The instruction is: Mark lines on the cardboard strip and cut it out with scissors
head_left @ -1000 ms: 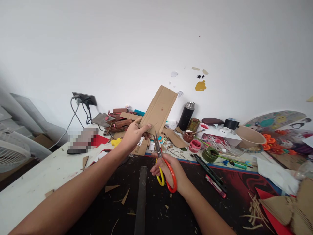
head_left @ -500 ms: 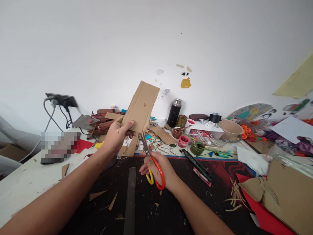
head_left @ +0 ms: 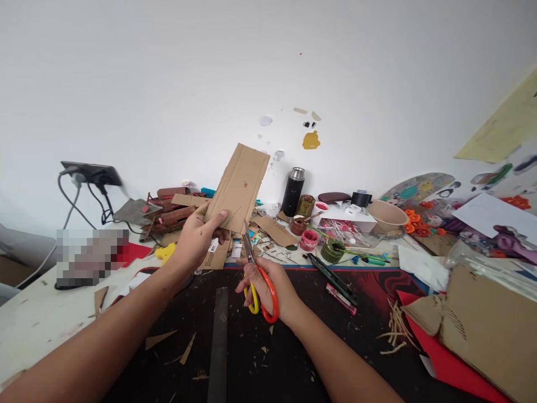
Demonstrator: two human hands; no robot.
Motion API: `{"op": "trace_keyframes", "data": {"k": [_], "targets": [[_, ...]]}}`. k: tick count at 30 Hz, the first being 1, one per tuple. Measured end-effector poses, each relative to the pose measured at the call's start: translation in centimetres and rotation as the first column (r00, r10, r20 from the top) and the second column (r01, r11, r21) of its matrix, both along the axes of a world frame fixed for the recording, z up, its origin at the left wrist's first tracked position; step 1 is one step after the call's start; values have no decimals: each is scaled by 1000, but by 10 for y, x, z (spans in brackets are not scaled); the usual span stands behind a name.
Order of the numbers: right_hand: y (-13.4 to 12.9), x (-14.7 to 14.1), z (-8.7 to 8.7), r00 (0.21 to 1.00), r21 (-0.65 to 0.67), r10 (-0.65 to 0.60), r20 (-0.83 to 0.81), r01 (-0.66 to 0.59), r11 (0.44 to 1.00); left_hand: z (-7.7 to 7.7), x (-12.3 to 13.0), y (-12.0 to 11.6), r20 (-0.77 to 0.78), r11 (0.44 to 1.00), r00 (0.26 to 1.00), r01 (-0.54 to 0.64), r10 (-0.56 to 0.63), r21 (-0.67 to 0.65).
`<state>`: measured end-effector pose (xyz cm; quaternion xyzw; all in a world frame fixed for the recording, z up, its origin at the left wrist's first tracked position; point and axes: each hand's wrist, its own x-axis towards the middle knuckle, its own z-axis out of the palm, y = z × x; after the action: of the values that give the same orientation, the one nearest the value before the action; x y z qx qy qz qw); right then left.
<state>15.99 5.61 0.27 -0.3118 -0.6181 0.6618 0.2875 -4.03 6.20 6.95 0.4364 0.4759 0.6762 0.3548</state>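
Note:
A flat rectangular piece of brown cardboard (head_left: 243,182) is held up and tilted above the table. My left hand (head_left: 202,234) pinches its lower left corner, thumb on the near face. My right hand (head_left: 271,285) is wrapped round the scissors (head_left: 269,296), which have one red and one yellow handle loop. Their blades point up, with the tips at the cardboard's lower edge; whether they touch it I cannot tell. Below my hands a dark flat metal bar (head_left: 218,341) lies on the black mat (head_left: 255,369), among small cardboard offcuts (head_left: 188,348).
A black flask (head_left: 292,193), paint jars (head_left: 309,239) and cardboard scraps line the back by the wall. A dark cutter knife (head_left: 331,277) lies right of my hands. Folded cardboard (head_left: 482,330) and red paper (head_left: 444,369) are at the right, a power strip (head_left: 91,172) at the left.
The view has swung slightly right, so the background sits further left. The cardboard and scissors keep nearly the same position relative to each other, both still in my hands.

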Motion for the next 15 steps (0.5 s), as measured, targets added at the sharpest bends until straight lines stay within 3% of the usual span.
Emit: {"op": "trace_keyframes", "data": {"k": [15], "targets": [[1,1,-9,999,75,-3,34,0,997,0,2,-1,-70,999,997,-30,32,22]]}}
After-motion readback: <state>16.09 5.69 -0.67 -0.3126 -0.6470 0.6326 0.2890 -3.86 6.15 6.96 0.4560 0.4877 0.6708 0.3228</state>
